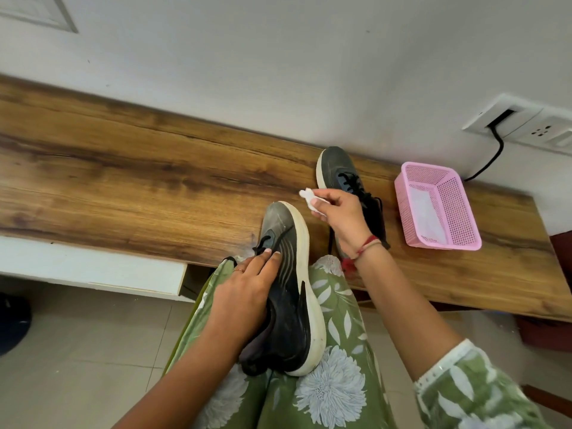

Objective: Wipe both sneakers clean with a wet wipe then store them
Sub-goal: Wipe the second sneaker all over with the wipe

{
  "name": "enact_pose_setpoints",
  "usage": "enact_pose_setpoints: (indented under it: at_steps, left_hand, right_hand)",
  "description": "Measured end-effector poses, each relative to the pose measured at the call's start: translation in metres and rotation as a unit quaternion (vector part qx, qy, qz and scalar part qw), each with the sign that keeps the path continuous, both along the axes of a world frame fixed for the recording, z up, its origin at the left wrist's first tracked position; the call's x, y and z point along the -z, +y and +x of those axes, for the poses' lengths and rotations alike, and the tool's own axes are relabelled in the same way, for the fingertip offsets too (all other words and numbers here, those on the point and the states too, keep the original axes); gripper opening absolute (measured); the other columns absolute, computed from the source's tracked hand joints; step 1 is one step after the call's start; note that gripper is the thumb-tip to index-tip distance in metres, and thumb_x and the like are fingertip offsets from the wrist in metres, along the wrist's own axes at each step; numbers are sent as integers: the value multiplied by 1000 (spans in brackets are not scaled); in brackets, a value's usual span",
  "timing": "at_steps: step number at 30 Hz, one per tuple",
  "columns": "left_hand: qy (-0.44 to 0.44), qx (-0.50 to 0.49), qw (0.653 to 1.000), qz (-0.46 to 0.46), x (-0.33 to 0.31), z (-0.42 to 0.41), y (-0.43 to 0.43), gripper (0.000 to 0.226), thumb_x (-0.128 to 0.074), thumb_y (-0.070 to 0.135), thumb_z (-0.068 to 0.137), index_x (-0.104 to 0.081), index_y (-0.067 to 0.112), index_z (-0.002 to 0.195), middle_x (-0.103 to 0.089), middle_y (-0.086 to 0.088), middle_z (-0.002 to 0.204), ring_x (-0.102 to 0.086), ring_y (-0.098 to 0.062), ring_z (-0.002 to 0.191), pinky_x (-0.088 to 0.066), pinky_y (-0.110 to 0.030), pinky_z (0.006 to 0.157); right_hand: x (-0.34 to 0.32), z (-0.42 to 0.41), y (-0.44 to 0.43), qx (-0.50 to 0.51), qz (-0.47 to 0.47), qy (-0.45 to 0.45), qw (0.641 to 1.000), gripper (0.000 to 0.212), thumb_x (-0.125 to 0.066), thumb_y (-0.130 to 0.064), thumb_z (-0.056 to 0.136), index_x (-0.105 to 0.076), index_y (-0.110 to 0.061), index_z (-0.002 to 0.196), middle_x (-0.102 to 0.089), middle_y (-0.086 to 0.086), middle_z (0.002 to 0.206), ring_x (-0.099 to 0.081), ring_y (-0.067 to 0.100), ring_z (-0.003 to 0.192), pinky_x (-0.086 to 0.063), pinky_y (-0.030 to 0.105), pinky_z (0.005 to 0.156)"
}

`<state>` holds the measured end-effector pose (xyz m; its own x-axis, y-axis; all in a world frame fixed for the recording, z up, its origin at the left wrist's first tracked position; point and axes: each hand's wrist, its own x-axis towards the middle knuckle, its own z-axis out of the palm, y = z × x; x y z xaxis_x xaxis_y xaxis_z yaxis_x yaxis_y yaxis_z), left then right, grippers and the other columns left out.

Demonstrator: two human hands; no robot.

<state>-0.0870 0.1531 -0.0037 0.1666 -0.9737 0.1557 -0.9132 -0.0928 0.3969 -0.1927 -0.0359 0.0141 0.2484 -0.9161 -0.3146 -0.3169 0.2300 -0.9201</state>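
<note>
A dark sneaker with a white sole (289,292) lies on my lap, its toe pointing away toward the wooden table (123,181). My left hand (247,289) grips it over the tongue and laces. My right hand (337,215) hovers just above and to the right of the toe, pinching a small crumpled white wet wipe (311,198). The second dark sneaker (343,178) lies on the table near the wall, partly hidden behind my right hand.
A pink perforated plastic basket (461,209) holding something white stands on the table's right end. A wall socket (523,122) with a black cable is above it. Tiled floor lies below left, with a dark object (12,323) at the far left.
</note>
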Motion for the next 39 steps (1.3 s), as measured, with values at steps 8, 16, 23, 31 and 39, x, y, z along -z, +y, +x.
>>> enact_pose_setpoints:
  at_steps: [8,16,23,31,39]
  left_hand:
    - [12,-44,997,60,-3,1,4,71,-84,0,44,-66,0,113,-67,-12,101,-67,-27,65,-51,-29,46]
    - [-34,-49,995,86,-8,-2,1,67,-88,6,40,-68,-1,104,-59,-9,77,-58,-21,47,-38,-24,33]
    - [15,-19,998,63,-6,5,-3,41,-76,3,49,-65,8,89,-63,-12,101,-64,-32,82,-48,-29,54]
    - [44,94,987,122,-3,13,-31,38,-61,29,76,-47,17,109,-62,-2,103,-58,-23,95,-39,-28,66]
    - [21,71,992,105,-2,8,-24,67,-60,28,82,-32,34,143,-53,1,132,-51,-18,119,-44,-29,91]
  right_hand:
    - [0,40,-7,-192,-165,221,942,17,-61,-7,86,-74,-15,94,-69,-1,101,-59,11,95,-44,20,85]
    - [-5,20,34,-189,-254,350,882,26,-49,-7,92,-68,-15,109,-61,6,106,-56,23,103,-43,32,90]
    - [-19,-39,121,-178,-222,281,916,19,-58,-10,89,-71,-15,102,-62,-1,95,-58,12,86,-47,25,82]
    - [-14,-51,107,-152,-102,229,956,15,-62,-5,85,-73,-15,88,-63,-11,84,-53,-11,77,-35,-4,70]
    - [-18,-34,40,-72,-106,184,975,17,-62,-9,87,-71,-24,90,-68,-5,95,-60,7,89,-49,20,81]
